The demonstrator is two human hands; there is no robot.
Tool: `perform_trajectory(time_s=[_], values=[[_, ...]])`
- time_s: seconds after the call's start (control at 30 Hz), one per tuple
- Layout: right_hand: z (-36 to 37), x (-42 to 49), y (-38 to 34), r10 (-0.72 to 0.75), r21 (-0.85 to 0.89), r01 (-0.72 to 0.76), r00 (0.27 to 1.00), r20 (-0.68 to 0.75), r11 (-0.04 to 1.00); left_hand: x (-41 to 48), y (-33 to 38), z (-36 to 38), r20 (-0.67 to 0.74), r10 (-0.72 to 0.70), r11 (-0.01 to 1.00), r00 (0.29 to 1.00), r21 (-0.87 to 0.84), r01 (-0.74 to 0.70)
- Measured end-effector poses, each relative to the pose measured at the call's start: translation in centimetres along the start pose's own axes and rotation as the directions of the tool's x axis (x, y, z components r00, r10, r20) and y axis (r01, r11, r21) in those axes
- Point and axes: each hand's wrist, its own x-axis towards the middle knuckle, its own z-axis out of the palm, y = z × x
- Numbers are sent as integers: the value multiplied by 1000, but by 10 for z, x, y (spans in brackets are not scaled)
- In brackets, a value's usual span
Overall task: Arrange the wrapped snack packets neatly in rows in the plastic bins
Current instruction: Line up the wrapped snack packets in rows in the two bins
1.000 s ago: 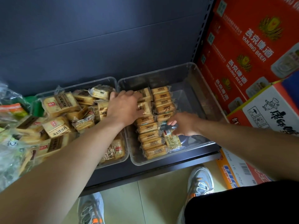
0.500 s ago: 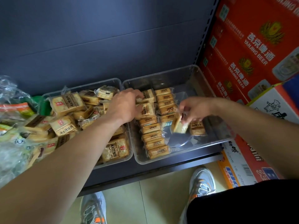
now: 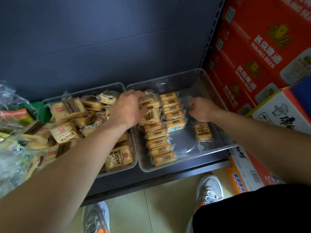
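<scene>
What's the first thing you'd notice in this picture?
Two bare arms reach into the right bin, where the left hand grips packets at the back of two tidy rows and the right hand is beside them. The left bin holds a jumbled heap, and tall red boxes stand on the right.

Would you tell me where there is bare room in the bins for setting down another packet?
Right bin: bare floor in front, between the two rows and the lone packet, and seemingly behind the right hand toward its back. Left bin is piled full.
</scene>
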Motion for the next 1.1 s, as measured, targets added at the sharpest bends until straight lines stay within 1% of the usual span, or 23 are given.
perform_trajectory(time_s=[0.07,0.1,0.13,0.2,0.37,0.43,0.47,0.53,0.6,0.67,0.73,0.8,0.9,1.1], values=[[9,-2,15,23,-193,-2,994,111,981,1,6,6,43,32,996,999,85,-36],[13,-3,19,28,-248,17,984,175,969,2,7,9,61,45,990,997,133,-53],[17,-4,21,28,-278,37,973,228,960,4,7,11,74,53,983,996,173,-65],[23,-5,22,19,-328,86,952,305,941,7,4,11,86,54,977,995,200,-70],[27,-4,24,28,-461,162,925,379,873,13,-6,7,100,53,984,994,165,-69],[21,-5,22,27,-483,201,905,425,852,12,-6,7,106,57,982,993,171,-74],[14,-6,21,17,-465,225,887,461,856,12,-6,7,111,55,982,992,174,-74],[-5,-8,16,-23,-368,243,860,510,898,12,-5,3,131,39,985,991,163,-61],[-25,-12,7,-89,-224,218,876,474,950,12,-6,-3,156,12,990,988,139,-34],[-33,-12,-4,-155,-51,185,920,361,981,13,-9,-8,160,-11,991,987,131,-10],[-31,-9,-19,-202,58,193,949,243,979,15,-12,-10,146,-1,986,989,166,-23],[-24,-3,-30,-213,89,201,964,161,976,22,-14,-8,125,36,974,992,219,-63],[-14,10,-36,-182,138,173,982,52,975,40,-15,-2,139,14,966,990,254,-49],[2,31,-33,-95,183,105,994,-63,977,65,-17,11,146,42,925,988,368,-94]])
